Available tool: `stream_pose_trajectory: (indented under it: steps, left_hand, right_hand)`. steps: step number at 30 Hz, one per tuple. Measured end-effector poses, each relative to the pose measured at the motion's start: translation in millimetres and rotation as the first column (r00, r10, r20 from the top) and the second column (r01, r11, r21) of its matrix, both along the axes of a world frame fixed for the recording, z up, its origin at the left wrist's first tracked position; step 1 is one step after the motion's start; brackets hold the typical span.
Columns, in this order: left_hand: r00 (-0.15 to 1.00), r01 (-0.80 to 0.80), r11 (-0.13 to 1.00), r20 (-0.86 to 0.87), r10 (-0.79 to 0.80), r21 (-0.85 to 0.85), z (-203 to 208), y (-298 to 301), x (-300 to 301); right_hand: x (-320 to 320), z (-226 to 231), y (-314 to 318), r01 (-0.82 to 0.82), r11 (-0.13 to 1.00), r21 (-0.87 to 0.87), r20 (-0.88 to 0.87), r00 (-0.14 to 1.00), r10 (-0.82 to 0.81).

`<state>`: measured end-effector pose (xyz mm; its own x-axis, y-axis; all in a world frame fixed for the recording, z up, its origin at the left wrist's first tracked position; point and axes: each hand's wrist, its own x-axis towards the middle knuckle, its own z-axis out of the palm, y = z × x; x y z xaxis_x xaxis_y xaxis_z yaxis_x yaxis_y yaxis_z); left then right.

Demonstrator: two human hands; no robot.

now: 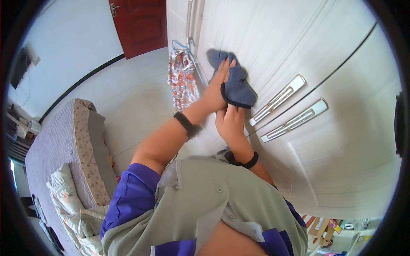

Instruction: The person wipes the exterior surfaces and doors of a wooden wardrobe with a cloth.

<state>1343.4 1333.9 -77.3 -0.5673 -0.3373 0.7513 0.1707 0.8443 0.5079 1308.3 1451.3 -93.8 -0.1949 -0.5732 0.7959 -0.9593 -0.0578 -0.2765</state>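
Note:
A dark blue cloth piece with a black-trimmed edge [240, 91] is up against the white wardrobe door, bunched and folded. My left hand [215, 93] lies across it from the left, its fingers reaching over the cloth toward the upper fold; the hand is slightly blurred. From below comes my right hand [230, 124], its fingertips hidden under the black edge. Whether those fingers are inside the cloth or behind it I cannot tell. Black bands circle both my wrists.
Two long silver handles [279, 98] are on the wardrobe doors [341, 149], right of my hands. A floral garment [183, 81] hangs on a blue hanger at the left. Further left stand a bed [64, 141] and a red door [143, 25]. Shelves with boxes [320, 232] are at lower right.

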Motion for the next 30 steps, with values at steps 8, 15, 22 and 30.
stream_pose_trajectory:
  steps: [8,15,22,30]
  left_hand:
    - [0.995,-0.044,0.987,0.081,0.057,-0.152,-15,-36,1]
    - [0.998,-0.067,0.873,-0.028,0.06,-0.482,76,-84,7]
    - [0.995,-0.084,0.594,-0.101,0.004,-0.8,195,-149,14]
    - [0.991,-0.067,0.428,-0.108,-0.073,-0.901,289,-240,12]
  right_hand:
    - [-8,-23,-34,-0.054,0.998,0.038,0.117,0.992,0.049]
    - [-17,30,-79,0.047,0.989,-0.141,-0.112,0.992,-0.063]
    - [3,94,-136,0.192,0.964,-0.185,0.077,0.981,-0.18]
    - [5,184,-212,0.452,0.806,-0.382,-0.041,0.863,-0.503]
